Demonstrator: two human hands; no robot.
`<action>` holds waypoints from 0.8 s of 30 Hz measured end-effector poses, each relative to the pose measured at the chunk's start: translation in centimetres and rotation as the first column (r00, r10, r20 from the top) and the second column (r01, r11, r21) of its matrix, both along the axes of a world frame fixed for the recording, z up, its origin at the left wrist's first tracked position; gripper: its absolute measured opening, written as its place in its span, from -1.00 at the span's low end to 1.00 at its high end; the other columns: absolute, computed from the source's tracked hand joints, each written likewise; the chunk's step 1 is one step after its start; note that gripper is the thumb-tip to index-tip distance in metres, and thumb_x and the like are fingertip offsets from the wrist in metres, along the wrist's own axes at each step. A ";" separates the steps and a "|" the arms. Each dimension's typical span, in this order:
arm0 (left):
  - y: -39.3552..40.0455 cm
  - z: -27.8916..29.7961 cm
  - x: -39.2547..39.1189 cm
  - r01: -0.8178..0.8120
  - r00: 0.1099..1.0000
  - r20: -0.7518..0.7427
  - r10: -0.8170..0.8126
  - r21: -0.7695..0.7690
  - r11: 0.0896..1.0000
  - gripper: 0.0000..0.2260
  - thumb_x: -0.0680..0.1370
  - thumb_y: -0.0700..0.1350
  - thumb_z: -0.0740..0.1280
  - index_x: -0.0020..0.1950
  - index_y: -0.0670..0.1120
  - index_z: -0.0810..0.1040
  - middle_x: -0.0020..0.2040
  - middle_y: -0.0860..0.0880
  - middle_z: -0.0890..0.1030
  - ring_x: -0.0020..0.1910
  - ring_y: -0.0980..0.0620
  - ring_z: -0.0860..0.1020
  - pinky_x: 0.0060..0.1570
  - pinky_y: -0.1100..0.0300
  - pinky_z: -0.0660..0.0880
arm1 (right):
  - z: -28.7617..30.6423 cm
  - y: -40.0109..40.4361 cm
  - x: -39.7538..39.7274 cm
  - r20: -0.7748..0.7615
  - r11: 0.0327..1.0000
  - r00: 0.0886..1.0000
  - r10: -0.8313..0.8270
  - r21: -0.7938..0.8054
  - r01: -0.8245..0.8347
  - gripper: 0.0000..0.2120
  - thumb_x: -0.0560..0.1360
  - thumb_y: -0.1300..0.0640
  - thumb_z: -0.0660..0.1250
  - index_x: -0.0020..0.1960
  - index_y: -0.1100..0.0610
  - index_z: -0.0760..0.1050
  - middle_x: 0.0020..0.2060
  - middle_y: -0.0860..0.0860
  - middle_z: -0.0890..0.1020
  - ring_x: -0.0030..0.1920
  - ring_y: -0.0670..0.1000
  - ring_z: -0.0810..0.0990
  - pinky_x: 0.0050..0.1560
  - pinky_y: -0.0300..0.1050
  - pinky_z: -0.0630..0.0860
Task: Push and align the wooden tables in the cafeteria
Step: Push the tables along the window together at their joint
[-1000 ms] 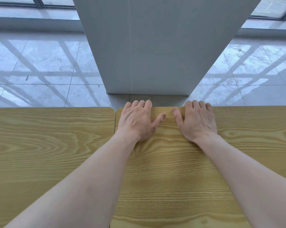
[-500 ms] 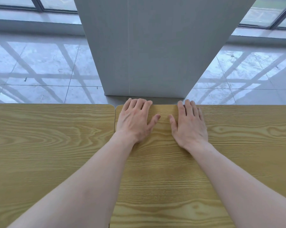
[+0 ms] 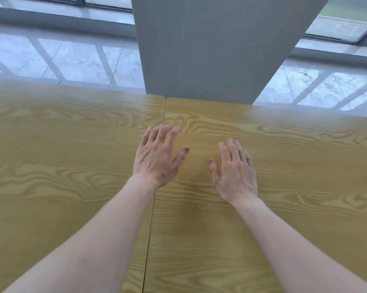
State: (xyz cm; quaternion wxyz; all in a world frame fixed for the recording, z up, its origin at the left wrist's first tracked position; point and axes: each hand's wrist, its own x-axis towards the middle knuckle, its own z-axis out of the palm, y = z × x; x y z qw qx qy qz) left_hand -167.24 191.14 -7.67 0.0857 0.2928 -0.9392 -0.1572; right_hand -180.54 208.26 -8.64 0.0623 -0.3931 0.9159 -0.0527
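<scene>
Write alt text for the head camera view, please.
Two bare hands, left hand and right hand, are open over the right wooden table, which meets the left wooden table at a thin seam before a grey pillar.

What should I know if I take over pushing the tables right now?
Left hand: open, fingers spread, over the seam between the two tables, holding nothing.
Right hand: open, palm down over the right table, holding nothing. The picture is blurred, so I cannot tell if either hand touches the wood.
Tables: the left table and right table sit side by side with only a thin seam between them. Their far edges meet almost level in front of the grey pillar.
Done: the two tables look joined.
Left: check that the far edges line up, and nudge if not.
</scene>
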 end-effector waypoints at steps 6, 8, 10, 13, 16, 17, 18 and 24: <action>10.8 0.3 8.1 -0.061 0.998 -0.021 0.061 -0.019 0.998 -0.43 0.65 0.28 0.02 0.56 0.00 0.30 0.56 -0.03 0.34 0.58 -0.06 0.23 0.61 -0.03 0.00 | 0.3 8.7 7.5 0.004 0.995 0.999 0.047 -0.094 -0.046 -0.39 0.67 -0.18 -0.01 0.60 0.14 0.23 0.61 0.16 0.24 0.63 0.14 0.11 0.62 0.07 0.03; 14.9 -0.3 10.0 -0.051 0.998 -0.024 0.050 -0.009 0.999 -0.43 0.65 0.27 0.02 0.57 0.00 0.29 0.57 -0.02 0.33 0.59 -0.05 0.21 0.61 -0.03 0.01 | -0.2 11.9 9.7 0.006 0.994 0.999 0.054 -0.100 -0.053 -0.39 0.67 -0.18 -0.01 0.59 0.15 0.24 0.60 0.17 0.25 0.63 0.14 0.12 0.62 0.07 0.04; 19.1 -1.2 12.0 -0.027 1.000 -0.006 0.027 0.005 1.000 -0.43 0.65 0.27 0.03 0.58 0.00 0.29 0.58 -0.02 0.33 0.60 -0.05 0.19 0.61 -0.02 0.00 | -0.7 15.4 11.9 0.009 0.993 0.998 0.065 -0.096 -0.064 -0.42 0.69 -0.16 0.00 0.58 0.16 0.27 0.59 0.17 0.27 0.63 0.15 0.14 0.62 0.09 0.05; 23.9 -2.6 14.5 -0.015 1.000 0.013 0.015 0.016 1.000 -0.44 0.66 0.25 0.05 0.58 -0.01 0.31 0.59 -0.01 0.33 0.62 -0.03 0.18 0.61 -0.02 -0.01 | -1.5 19.5 14.3 -0.001 0.992 0.998 0.066 -0.106 -0.066 -0.41 0.68 -0.17 -0.01 0.55 0.18 0.32 0.57 0.17 0.31 0.62 0.15 0.18 0.61 0.11 0.09; 26.8 -4.3 16.5 0.019 0.999 0.042 -0.019 0.009 1.000 -0.44 0.67 0.24 0.07 0.59 -0.02 0.31 0.61 -0.02 0.29 0.64 -0.02 0.14 0.61 -0.03 0.01 | -2.7 22.3 16.3 -0.010 0.991 0.997 0.079 -0.104 -0.079 -0.37 0.67 -0.19 -0.03 0.56 0.18 0.31 0.59 0.17 0.28 0.63 0.14 0.14 0.61 0.12 0.08; 27.2 -4.8 16.9 0.034 0.998 0.047 -0.035 0.005 0.999 -0.43 0.67 0.24 0.07 0.60 -0.02 0.29 0.63 -0.01 0.26 0.65 -0.01 0.10 0.62 -0.03 0.00 | -3.2 22.8 16.6 -0.016 0.991 0.996 0.084 -0.104 -0.086 -0.36 0.67 -0.20 -0.04 0.58 0.18 0.29 0.60 0.16 0.25 0.64 0.13 0.10 0.62 0.12 0.06; 27.3 -5.1 17.0 0.047 0.997 0.053 -0.047 0.000 0.999 -0.43 0.68 0.24 0.06 0.62 -0.02 0.26 0.64 -0.01 0.23 0.66 0.00 0.06 0.62 -0.03 -0.01 | -3.5 23.0 16.8 -0.022 0.991 0.996 0.086 -0.104 -0.088 -0.35 0.67 -0.21 -0.05 0.59 0.17 0.26 0.62 0.15 0.22 0.65 0.12 0.07 0.62 0.13 0.04; 27.0 -6.1 17.4 0.062 0.998 0.028 -0.061 -0.024 0.998 -0.44 0.68 0.24 0.05 0.62 0.01 0.26 0.65 0.01 0.23 0.66 0.01 0.04 0.61 -0.03 0.00 | -4.6 22.9 17.2 -0.077 0.990 0.994 0.075 -0.117 -0.084 -0.28 0.65 -0.30 -0.09 0.60 0.17 0.22 0.62 0.15 0.20 0.65 0.13 0.05 0.61 0.17 0.04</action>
